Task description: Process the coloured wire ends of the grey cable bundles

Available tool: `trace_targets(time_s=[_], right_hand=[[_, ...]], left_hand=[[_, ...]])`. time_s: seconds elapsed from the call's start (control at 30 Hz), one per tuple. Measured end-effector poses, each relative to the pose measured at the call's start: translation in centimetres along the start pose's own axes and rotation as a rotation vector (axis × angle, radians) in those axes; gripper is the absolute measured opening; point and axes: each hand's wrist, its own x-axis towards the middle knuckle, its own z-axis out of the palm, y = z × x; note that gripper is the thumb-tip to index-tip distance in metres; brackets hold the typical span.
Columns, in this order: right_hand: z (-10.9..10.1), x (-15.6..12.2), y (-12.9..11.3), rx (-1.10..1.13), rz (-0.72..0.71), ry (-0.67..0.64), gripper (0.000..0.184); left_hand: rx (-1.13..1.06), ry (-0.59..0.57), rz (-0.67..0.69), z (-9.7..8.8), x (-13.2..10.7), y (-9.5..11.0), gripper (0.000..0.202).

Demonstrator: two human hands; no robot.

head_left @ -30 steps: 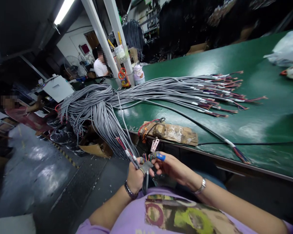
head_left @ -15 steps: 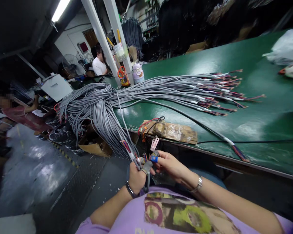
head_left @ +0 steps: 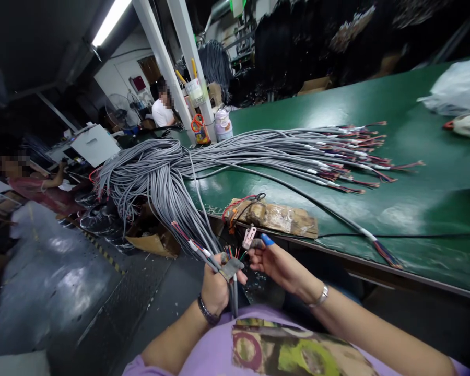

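Note:
My left hand (head_left: 216, 284) is closed round a grey cable (head_left: 233, 295), whose stripped coloured wires (head_left: 232, 253) fan out above my grey-capped thumb. More grey cable ends stick out to the left of that fist. My right hand (head_left: 274, 261) pinches one of those thin wires between thumb and fingers; its forefinger wears a blue cap (head_left: 267, 239). A big bundle of grey cables (head_left: 168, 172) hangs from the green table (head_left: 434, 172) down to my hands.
A brown taped block with red wires and a small pale clip (head_left: 249, 236) lies on the table's near edge. Cable ends with red wires spread at the right. A bottle, scissors and a cup stand by a white post. Two people sit at the left. White bags lie far right.
My right forefinger has lifted away from the wire ends and now points up. Both hands and the whole view have shifted slightly.

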Motion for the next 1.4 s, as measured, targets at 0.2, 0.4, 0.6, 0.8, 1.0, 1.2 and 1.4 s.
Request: trace_targets(time_s=[0.2, 0.4, 0.6, 0.8, 1.0, 1.2, 1.4], right_hand=[[0.5, 1.6, -1.0, 0.08, -0.025, 0.034, 0.03], [1.2, 1.9, -0.7, 0.102, -0.081, 0.042, 0.032], [1.3, 2.0, -0.7, 0.104, -0.116, 0.034, 0.032], [1.0, 1.3, -0.7, 0.142, -0.031, -0.024, 0.036], [1.3, 1.2, -1.2, 0.064, -0.028, -0.012, 0.03], [1.4, 1.0, -1.1, -0.021, -0.065, 0.009, 0.036], [1.3, -0.3, -1.3, -0.284, 0.04, -0.055, 0.036]], left_hand=[[0.052, -0.023, -0.027, 1.2, 0.7, 0.2, 0.018], [0.114, -0.002, -0.032, 1.6, 1.1, -0.2, 0.021], [0.155, 0.0, -0.071, 1.6, 1.0, -0.2, 0.022], [0.12, -0.017, -0.032, 1.3, 0.4, -0.2, 0.02], [0.118, 0.042, 0.053, 1.3, -0.1, -0.2, 0.022], [0.162, 0.089, 0.037, 1.6, 0.2, -0.2, 0.024], [0.338, 0.006, 0.087, 1.2, 0.0, -0.2, 0.031]])
